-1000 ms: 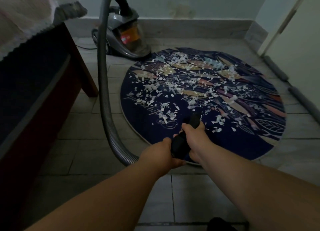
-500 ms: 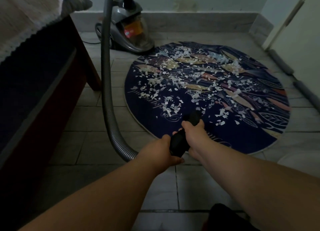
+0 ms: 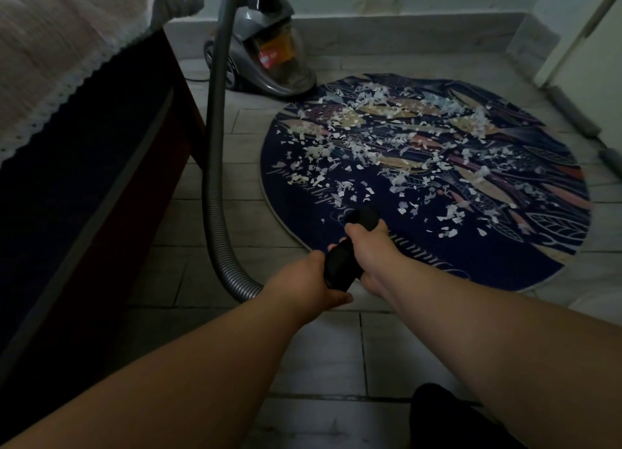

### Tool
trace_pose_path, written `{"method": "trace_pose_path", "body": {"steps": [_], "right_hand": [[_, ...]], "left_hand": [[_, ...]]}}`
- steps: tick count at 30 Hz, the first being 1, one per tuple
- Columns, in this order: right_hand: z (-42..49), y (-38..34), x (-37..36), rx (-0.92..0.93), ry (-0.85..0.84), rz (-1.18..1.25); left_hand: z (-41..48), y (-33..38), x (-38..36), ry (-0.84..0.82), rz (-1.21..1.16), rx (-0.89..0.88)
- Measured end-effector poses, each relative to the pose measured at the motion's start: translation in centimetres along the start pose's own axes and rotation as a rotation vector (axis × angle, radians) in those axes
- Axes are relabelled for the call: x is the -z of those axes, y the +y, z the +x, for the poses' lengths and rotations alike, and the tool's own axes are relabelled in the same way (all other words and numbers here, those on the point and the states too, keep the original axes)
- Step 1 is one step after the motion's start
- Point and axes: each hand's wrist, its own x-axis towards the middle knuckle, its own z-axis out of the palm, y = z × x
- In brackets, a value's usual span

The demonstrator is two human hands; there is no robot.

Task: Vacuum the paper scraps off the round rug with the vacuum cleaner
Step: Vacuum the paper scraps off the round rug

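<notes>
head / grip: I'm grasping the black wand (image 3: 340, 267) with both hands. My left hand (image 3: 309, 280) is wrapping the rear end where the hose joins, and my right hand (image 3: 367, 246) is clenching it further forward, fingers curled round it.
head / wand position: it's hanging over the near-left edge of the round rug (image 3: 488, 263), with the mouth end poking out past my right hand. I cannot tell whether the mouth is touching the pile.
head / axis: the long axis is running from my left hand away and slightly right. The tip is pointing forward and down, toward the nearest paper scraps (image 3: 370, 135).
head / scraps: they're covering most of the rug, thickest across the middle and far side. The strip nearest me is looking mostly bare.
head / hose: the ribbed hose (image 3: 215, 179) is looping from under my left hand, rising beside the bed (image 3: 84, 179) and arching back to the vacuum cleaner (image 3: 266, 61). That's sitting by the far wall, just beside the rug's far-left edge.
progress: I'm judging this as early, with most of the rug uncleaned.
risk 1: I'm working at the rim, so suction may be lifting or bunching a light rug there.
risk 2: reaching for the far side may be pulling the hose taut against the bed corner and dragging the canister onto the rug.
risk 3: sweeping fast may be flicking scraps onto the floor (image 3: 336, 347).
risk 4: the thick clumps may be clogging the narrow mouth.
</notes>
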Motion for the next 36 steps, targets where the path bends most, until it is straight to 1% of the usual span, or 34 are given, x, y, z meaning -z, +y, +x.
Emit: {"method": "trace_pose_path", "body": {"steps": [5, 9, 12, 16, 28, 31, 36], "right_hand": [[-0.5, 0.1, -1.5, -0.016, -0.040, -0.004], [-0.7, 0.7, -3.1, -0.040, -0.032, -0.057], [-0.6, 0.5, -3.3, -0.037, -0.043, -0.046], [-0.3, -0.1, -2.4, -0.044, -0.043, 0.026], [0.2, -2.0, 3.5, -0.025, 0.122, 0.077], [0.5, -2.2, 3.9, -0.012, 0.116, 0.084], [0.9, -2.5, 2.8, -0.006, 0.069, 0.058]], "left_hand": [[-0.6, -0.9, 0.8, 0.019, 0.008, 0.017], [-1.1, -1.5, 1.5, 0.015, 0.024, 0.034], [-1.1, -1.4, 1.9, 0.012, 0.039, 0.041], [-0.8, -1.0, 1.8, 0.006, 0.044, 0.028], [1.7, 3.6, -0.4, -0.068, 0.093, -0.070], [2.2, 3.9, -0.8, -0.060, 0.102, -0.073], [2.8, 3.1, -0.4, -0.054, 0.069, -0.022]]}}
